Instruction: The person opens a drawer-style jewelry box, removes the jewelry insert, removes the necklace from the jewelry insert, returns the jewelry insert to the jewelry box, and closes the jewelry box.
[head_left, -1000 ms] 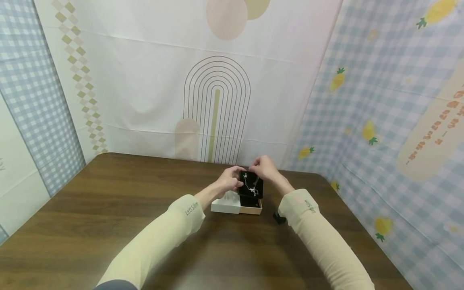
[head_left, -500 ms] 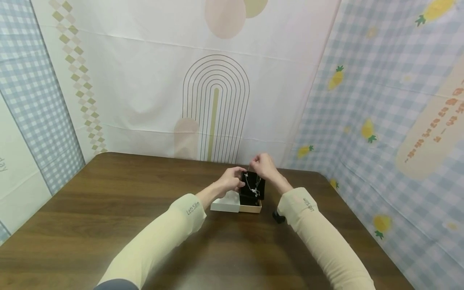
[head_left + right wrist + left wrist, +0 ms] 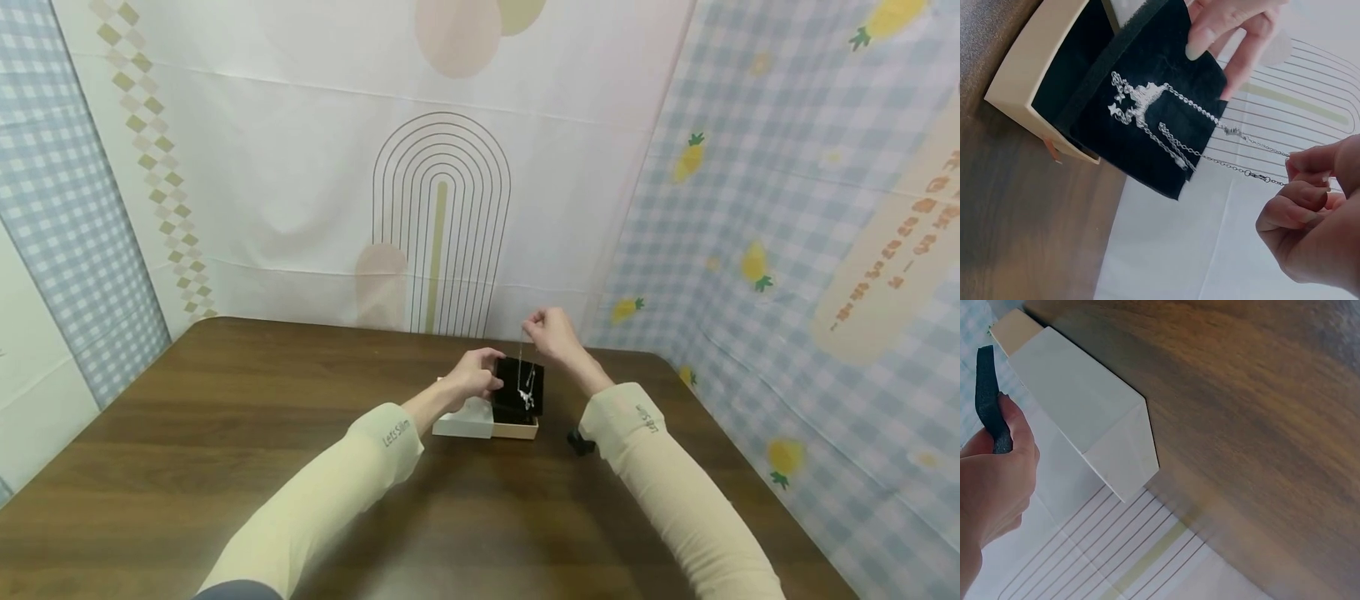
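Observation:
My left hand (image 3: 472, 375) grips a black foam pad (image 3: 1191, 87) by its edge, thumb on the front face. The pad is tilted up over the tan drawer (image 3: 516, 431) of a small box. My right hand (image 3: 1319, 219) pinches a silver chain necklace (image 3: 1147, 100) near its clasp, above and right of the pad. Two strands run from those fingertips down across the pad's black face. The necklace's star charms bunch up low on the pad in the right wrist view. In the left wrist view the pad (image 3: 988, 400) shows edge-on, with the necklace hidden.
The box's white sleeve (image 3: 1072, 387) covers the drawer's left part on the brown wooden table (image 3: 300, 467). An orange ribbon tab (image 3: 1052, 150) sticks out of the drawer. Near my right cuff is a small black object (image 3: 580, 442). A patterned curtain (image 3: 300, 208) hangs behind the table.
My right hand has risen a little, drawing the chain up; one strand now stretches straight above the pad. The necklace's left strand has come off the pad's upper left corner. My left hand keeps its grip.

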`<state>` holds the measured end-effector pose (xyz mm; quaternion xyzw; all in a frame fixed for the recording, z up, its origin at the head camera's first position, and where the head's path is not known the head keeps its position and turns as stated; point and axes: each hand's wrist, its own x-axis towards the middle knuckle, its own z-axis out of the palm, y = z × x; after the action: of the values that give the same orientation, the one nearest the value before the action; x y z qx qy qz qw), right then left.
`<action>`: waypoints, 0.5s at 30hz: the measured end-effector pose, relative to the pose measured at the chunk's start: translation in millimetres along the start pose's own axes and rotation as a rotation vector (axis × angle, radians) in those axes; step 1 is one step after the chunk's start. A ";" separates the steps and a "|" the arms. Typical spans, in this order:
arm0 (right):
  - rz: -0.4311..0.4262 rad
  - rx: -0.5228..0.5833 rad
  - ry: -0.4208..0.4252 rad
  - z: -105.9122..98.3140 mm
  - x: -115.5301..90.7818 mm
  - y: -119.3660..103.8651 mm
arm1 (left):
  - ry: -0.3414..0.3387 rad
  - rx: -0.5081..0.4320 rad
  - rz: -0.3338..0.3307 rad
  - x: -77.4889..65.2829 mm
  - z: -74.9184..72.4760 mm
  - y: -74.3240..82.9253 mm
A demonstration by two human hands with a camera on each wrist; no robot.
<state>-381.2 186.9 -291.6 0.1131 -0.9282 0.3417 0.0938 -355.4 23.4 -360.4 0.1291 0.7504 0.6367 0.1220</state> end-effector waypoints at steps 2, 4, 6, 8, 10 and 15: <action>-0.001 0.017 0.001 -3.5 -0.1 0.3 | 0.008 0.001 0.000 0.4 -0.2 -0.7; -0.007 0.032 0.004 -7.4 0.0 0.0 | 0.019 0.007 0.002 0.7 -0.6 -1.9; -0.014 0.047 0.008 -11.1 0.1 -0.5 | 0.030 0.004 -0.004 1.0 -1.3 -3.3; -0.015 0.063 0.011 -14.8 0.2 -1.3 | 0.036 0.002 -0.010 1.1 -1.8 -4.7; -0.018 0.063 0.019 -17.9 0.6 -1.6 | 0.039 0.006 -0.019 1.0 -2.2 -5.7; -0.018 0.056 0.051 -24.7 1.6 -1.8 | 0.035 0.019 -0.029 1.6 -2.2 -6.8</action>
<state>-379.9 201.5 -271.6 0.1153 -0.9145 0.3696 0.1175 -357.9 20.9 -366.8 0.1081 0.7602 0.6299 0.1168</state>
